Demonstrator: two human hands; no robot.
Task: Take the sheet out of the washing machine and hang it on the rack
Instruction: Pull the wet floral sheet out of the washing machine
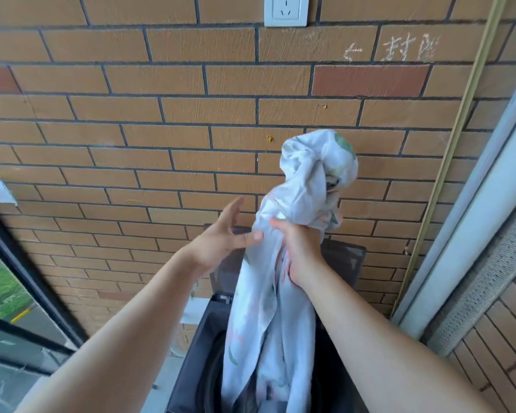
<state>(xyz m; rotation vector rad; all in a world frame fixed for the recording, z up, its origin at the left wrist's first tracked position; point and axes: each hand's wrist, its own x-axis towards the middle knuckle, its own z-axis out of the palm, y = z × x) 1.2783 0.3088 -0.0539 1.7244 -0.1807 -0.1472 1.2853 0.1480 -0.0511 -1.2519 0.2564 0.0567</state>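
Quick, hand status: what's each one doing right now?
Left hand: open, fingers spread, fingertips by the sheet.
Right hand: closed on the sheet, holding it up.

The right hand point(299, 253) grips the pale printed sheet point(268, 323), its fingers curled round the twisted cloth. Above those fingers the sheet bunches into a knot; below them it hangs down into the dark washing machine point(191, 368). The left hand point(221, 244) is spread, its fingertips point(255, 235) at the cloth just left of the right fingers. Behind the fingers stands a brick wall point(131, 114).
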